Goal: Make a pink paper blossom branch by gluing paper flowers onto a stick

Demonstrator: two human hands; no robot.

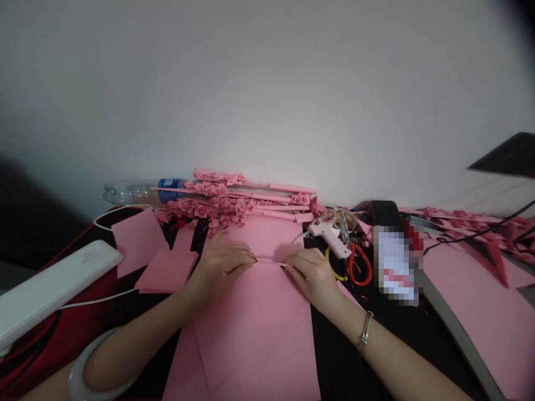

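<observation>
Over a large pink paper sheet (267,334), my left hand (223,262) and my right hand (315,275) pinch the two ends of a thin strip of pink paper (271,262). The strip runs level between my fingertips; whether it is rolled or folded is too small to tell. Both hands are closed on it. Square pink paper pieces (167,271) lie left of my left hand. Just beyond my right hand is a pink glue gun (332,236).
Pink paper flowers on stems (225,206) are piled along the wall beside a plastic bottle (129,192). Red-handled pliers or scissors (368,266) lie right. A white bar-shaped device (62,284) juts in from the left. More pink paper (480,306) covers the right side.
</observation>
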